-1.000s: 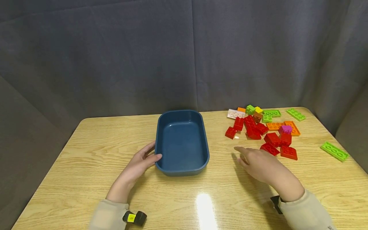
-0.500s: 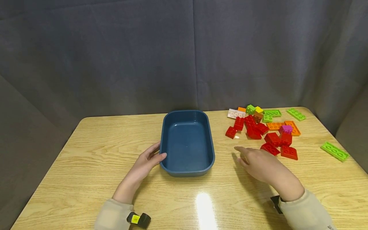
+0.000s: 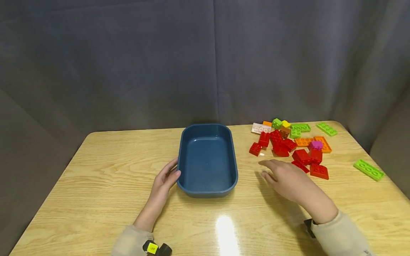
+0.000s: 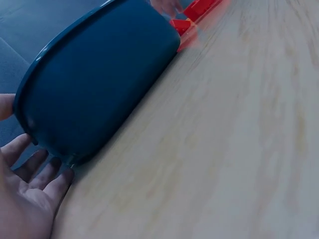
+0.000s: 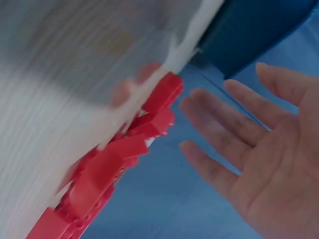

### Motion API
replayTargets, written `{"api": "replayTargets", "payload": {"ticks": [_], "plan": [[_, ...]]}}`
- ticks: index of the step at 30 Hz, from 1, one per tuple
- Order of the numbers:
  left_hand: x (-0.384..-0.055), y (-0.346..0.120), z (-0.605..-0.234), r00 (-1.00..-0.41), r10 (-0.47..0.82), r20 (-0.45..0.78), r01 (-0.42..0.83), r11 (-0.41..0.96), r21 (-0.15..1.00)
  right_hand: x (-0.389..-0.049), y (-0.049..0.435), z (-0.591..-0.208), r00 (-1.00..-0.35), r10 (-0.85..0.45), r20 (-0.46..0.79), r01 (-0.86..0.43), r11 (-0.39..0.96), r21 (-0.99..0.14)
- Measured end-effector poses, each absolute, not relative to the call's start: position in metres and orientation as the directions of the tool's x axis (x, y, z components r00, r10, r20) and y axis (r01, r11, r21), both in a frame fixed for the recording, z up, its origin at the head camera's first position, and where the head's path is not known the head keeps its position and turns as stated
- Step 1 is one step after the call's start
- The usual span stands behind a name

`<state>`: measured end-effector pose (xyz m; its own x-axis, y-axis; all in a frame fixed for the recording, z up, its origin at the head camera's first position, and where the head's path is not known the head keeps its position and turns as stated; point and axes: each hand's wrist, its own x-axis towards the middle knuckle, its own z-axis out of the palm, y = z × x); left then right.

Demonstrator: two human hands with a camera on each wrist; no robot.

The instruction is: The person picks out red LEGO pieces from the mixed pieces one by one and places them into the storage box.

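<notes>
A dark blue rectangular bin [image 3: 206, 193] stands on the table. My left hand [image 3: 164, 181] is at its near left side, the thumb outside the rim. In the left wrist view, the spread fingers [image 4: 59, 185] lie along the bin's outer wall [image 4: 99, 74], with light contact at most. My right hand [image 3: 288, 179] hovers over the table, palm down, holding nothing. Its fingers [image 5: 214, 164] are loosely extended in the right wrist view. Several red toy bricks [image 3: 280, 147] lie just beyond it, one partly hidden behind the hand.
Around the red bricks lie orange plates [image 3: 304, 142], a magenta brick [image 3: 316, 145], a clear plate [image 3: 261, 128] and small green, yellow and brown bricks. A green plate [image 3: 368, 169] sits near the right table edge. A grey curtain [image 3: 160, 64] hangs behind the table.
The bin has slid right with my left hand. The left thumb, earlier over the rim, has drawn back outside it. My right hand has stayed in place.
</notes>
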<state>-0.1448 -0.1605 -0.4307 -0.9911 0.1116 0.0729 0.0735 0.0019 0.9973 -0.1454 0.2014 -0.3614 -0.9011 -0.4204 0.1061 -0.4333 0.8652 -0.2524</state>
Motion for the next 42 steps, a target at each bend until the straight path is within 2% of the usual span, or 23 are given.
{"api": "replayTargets", "payload": {"ticks": [6,12,17,27,42], "plan": [[-0.142,-0.162,-0.433,-0.984,0.129,0.12,0.122,0.01,0.992,-0.15,0.213,-0.373,-0.837,-0.489,0.245,-0.529,0.838,-0.134],[-0.141,-0.161,-0.433,-0.981,0.155,0.117,0.12,0.011,0.993,-0.155,0.229,-0.383,-0.731,-0.573,0.371,-0.624,0.781,-0.022],[-0.142,-0.161,-0.432,-0.981,0.152,0.121,0.124,0.013,0.992,-0.166,0.237,-0.386,-0.672,-0.638,0.377,-0.683,0.73,0.017],[-0.144,-0.162,-0.432,-0.978,0.163,0.129,0.133,0.012,0.991,-0.206,0.227,-0.385,-0.664,-0.683,0.306,-0.708,0.705,0.038],[-0.145,-0.16,-0.435,-0.978,0.169,0.121,0.121,-0.012,0.993,-0.236,0.207,-0.379,-0.699,-0.658,0.279,-0.651,0.748,0.132]]}}
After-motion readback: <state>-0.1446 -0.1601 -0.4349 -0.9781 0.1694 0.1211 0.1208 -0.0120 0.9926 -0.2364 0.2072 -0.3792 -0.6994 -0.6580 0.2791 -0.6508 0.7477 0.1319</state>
